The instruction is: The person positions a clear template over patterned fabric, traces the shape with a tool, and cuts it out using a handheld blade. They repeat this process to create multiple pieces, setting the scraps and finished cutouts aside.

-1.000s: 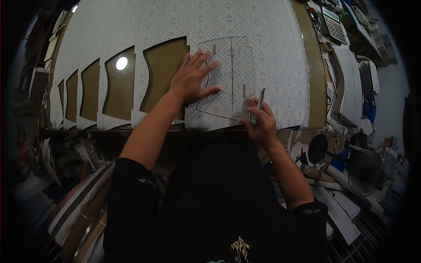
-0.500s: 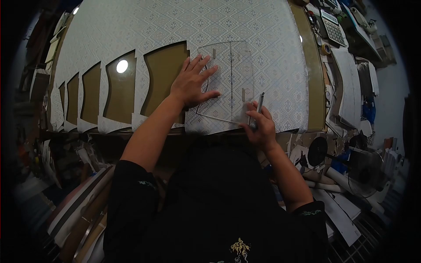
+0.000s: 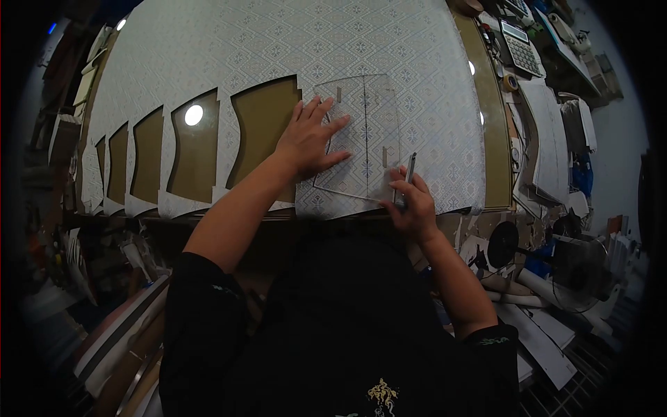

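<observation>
A clear plastic template [image 3: 381,118] with a dark centre line lies flat on the pale diamond-patterned sheet [image 3: 271,42]. My left hand [image 3: 309,139] rests with spread fingers on the template's left part. At the lower right corner of the template, my right hand [image 3: 413,205] is wrapped round a slim silver utility knife [image 3: 410,167], its upper end pointing up and away. The blade tip cannot be made out. Left of my left hand, several curved pieces are cut out of the sheet, and the olive table surface [image 3: 260,121] shows through the gaps.
A calculator [image 3: 521,47] and a roll of tape [image 3: 510,83] sit along the right edge, beside stacked pale sheets [image 3: 542,132]. A fan [image 3: 580,267] stands below right. Rolled material [image 3: 121,333] leans at the lower left.
The view has shifted slightly, so the sheet and template appear a little lower. Both hands stay at nearly the same places on the template, and the right keeps its hold on the utility knife.
</observation>
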The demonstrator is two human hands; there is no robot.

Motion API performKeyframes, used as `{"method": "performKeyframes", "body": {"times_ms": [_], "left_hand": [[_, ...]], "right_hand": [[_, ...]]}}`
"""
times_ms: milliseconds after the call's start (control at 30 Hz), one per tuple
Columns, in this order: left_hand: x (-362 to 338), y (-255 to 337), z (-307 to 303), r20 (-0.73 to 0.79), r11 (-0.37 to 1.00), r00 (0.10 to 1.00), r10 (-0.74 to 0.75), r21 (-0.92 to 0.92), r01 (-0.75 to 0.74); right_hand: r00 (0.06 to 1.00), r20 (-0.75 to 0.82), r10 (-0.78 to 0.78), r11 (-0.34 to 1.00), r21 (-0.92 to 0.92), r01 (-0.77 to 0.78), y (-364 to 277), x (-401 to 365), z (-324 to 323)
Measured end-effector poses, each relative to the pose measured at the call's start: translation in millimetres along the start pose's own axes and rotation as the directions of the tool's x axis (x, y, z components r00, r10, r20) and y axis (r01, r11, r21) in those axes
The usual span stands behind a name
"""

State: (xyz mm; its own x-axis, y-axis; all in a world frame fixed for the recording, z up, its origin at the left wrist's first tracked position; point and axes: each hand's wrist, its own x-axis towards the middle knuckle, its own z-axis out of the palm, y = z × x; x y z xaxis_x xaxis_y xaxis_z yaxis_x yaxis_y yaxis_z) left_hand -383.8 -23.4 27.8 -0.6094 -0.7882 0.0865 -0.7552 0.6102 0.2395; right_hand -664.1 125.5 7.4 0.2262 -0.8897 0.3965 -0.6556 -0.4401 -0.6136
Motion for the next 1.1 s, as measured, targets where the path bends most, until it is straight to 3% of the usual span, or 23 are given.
{"method": "performKeyframes", "body": {"times_ms": [67,167,233,367,433,533,667,833,1100], "left_hand": [[9,8,-2,0.021,0.999,0.999,-0.024,0.026,0.024],[29,18,-2,0.109,0.986,0.993,0.037,0.157,-0.054],[40,25,-3,0.175,0.99,0.974,0.143,-0.012,-0.143],[51,47,-17,0.291,0.98,0.939,0.184,-0.122,-0.154],[51,59,-18,0.311,0.986,0.94,0.137,0.053,-0.161],[59,63,-24,0.427,0.989,0.899,0.101,0.058,-0.139],[65,70,-27,0.429,0.988,0.902,0.047,0.113,-0.105],[78,85,-31,0.56,0.983,0.818,-0.132,0.182,0.034],[79,91,-37,0.587,0.975,0.783,-0.207,0.193,0.114]], "right_hand": [[1.0,-0.006,-0.012,1.0,0.006,0.012,2,-1,1],[1.0,0.0,-0.012,1.0,-0.001,0.012,0,0,0],[1.0,0.002,-0.01,1.0,0.0,0.01,-3,1,-1],[1.0,0.023,-0.015,0.999,-0.03,0.015,-2,3,-3],[1.0,0.006,0.003,1.0,-0.004,-0.003,-2,3,-1],[1.0,-0.005,0.018,1.0,0.025,-0.018,-1,2,-1],[1.0,-0.008,0.001,1.0,0.016,-0.001,-2,4,-3],[1.0,-0.006,0.017,0.999,0.033,-0.017,2,1,-1],[0.999,-0.022,-0.032,0.999,0.034,0.033,6,-1,1]]}}
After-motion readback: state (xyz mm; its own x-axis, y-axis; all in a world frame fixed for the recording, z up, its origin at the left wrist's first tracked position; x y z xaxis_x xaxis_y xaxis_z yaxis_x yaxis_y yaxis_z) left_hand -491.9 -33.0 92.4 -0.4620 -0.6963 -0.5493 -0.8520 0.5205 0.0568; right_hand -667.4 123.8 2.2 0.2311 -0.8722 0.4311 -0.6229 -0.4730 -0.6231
